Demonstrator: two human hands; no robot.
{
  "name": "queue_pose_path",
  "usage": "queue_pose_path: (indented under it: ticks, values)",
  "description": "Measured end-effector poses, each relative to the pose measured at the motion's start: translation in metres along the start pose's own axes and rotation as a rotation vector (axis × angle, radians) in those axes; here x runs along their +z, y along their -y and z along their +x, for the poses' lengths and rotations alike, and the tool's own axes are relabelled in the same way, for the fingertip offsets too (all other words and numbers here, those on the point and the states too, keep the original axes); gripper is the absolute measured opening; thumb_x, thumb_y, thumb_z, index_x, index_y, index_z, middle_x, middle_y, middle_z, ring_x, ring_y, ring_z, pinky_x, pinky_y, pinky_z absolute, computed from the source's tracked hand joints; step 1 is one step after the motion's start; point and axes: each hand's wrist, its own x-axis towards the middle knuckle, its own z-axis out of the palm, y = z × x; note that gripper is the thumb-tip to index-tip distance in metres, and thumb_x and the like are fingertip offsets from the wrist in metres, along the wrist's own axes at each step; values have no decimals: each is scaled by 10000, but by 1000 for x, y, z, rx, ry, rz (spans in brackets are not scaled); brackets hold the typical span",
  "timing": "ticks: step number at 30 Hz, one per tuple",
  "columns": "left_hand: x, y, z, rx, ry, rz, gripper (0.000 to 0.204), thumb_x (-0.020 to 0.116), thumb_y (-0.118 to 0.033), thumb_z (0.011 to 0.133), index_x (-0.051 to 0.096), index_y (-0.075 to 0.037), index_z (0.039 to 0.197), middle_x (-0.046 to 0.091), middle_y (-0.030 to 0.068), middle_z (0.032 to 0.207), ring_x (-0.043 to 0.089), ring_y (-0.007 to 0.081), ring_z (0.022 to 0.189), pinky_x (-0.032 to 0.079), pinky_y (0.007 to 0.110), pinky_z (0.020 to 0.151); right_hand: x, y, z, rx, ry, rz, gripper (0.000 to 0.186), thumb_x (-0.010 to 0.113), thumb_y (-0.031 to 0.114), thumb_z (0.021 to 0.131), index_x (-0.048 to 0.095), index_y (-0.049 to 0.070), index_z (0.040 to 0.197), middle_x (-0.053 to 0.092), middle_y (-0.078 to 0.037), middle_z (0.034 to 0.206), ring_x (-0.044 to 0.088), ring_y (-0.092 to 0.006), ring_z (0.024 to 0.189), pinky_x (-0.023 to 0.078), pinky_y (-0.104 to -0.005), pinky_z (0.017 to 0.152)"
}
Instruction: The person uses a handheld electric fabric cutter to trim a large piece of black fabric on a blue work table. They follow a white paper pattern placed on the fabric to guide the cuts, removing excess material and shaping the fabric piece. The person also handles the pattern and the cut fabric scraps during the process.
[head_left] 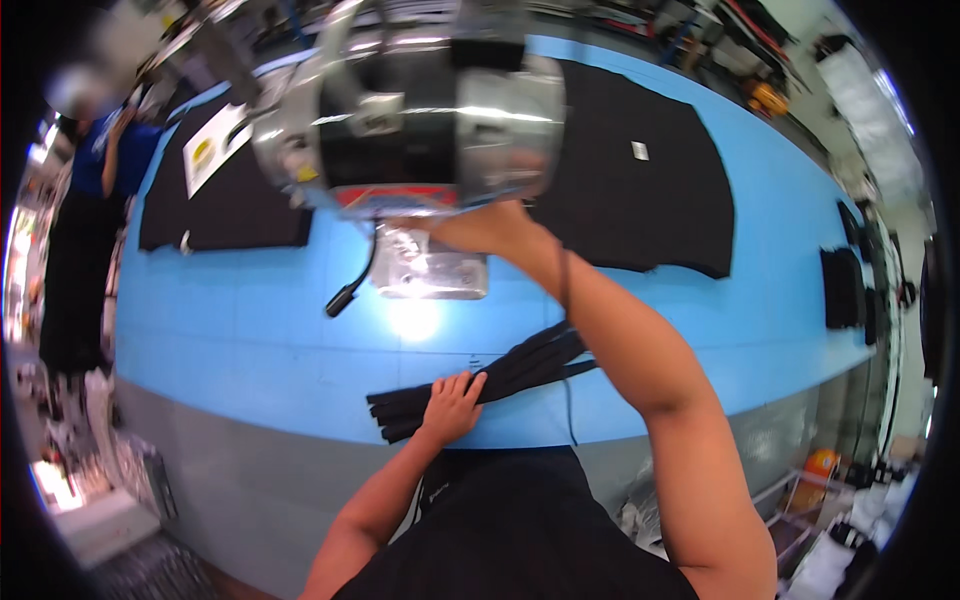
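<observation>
My left hand (pixel 453 407) lies on a bundle of long black fabric strips (pixel 530 362) near the table's front edge, its fingers stretched out over them. My right arm reaches forward to a large upright fabric cutting machine (pixel 390 130) with a silver and black motor body. At the underside of that motor is my right hand (pixel 490 228), its fingers mostly hidden behind the machine. Below the motor shows the shiny metal base plate (pixel 440 280). A black cable with a thick end (pixel 345 297) hangs beside it.
Large black fabric pieces (pixel 640 190) lie behind the machine on the blue table (pixel 650 305), and another stack (pixel 230 220) lies left with a white sheet (pixel 210 150) on it. Small dark pieces (pixel 843 288) sit at the right edge. A person in blue (pixel 100 160) stands at the far left.
</observation>
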Motion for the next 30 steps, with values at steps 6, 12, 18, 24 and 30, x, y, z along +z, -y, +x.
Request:
queue_pose_path:
  ticks: [6,12,18,24,30]
  values:
    - [10,-8,8,48,-50,-4,640,707,-270,810,518,-64,1386,550,159,1242,538,326,1100,380,475,954,8,-20,3,-206,-358,-74,723,649,756,768,633,314,1340,615,-42,1375,501,-274,1329,375,-512,956]
    - [13,-14,13,71,-27,3,655,718,-267,801,516,-50,1384,542,195,1255,529,349,1111,377,489,971,-4,-19,-22,-120,-405,-35,745,738,735,683,703,208,1208,703,-107,1145,620,-334,1131,420,-462,883]
    - [4,-18,11,-9,-20,-24,666,721,-254,789,506,-59,1388,544,167,1271,527,340,1124,383,477,970,-22,-43,-51,-194,-532,-192,544,799,546,691,743,40,882,701,-177,742,698,-384,746,557,-439,705]
    - [-1,-27,12,-140,-11,37,706,701,-202,762,469,-80,1418,556,139,1299,522,320,1155,384,457,983,-41,-14,-41,-23,-279,-131,592,742,644,763,749,149,1087,746,-153,977,713,-357,947,569,-410,825]
    - [17,-56,7,-385,-30,-29,722,693,-209,756,451,-73,1422,575,129,1289,524,313,1151,391,459,971,-6,-10,-6,-84,-329,-128,642,696,757,706,765,253,1099,753,-66,1033,696,-294,1031,518,-436,858]
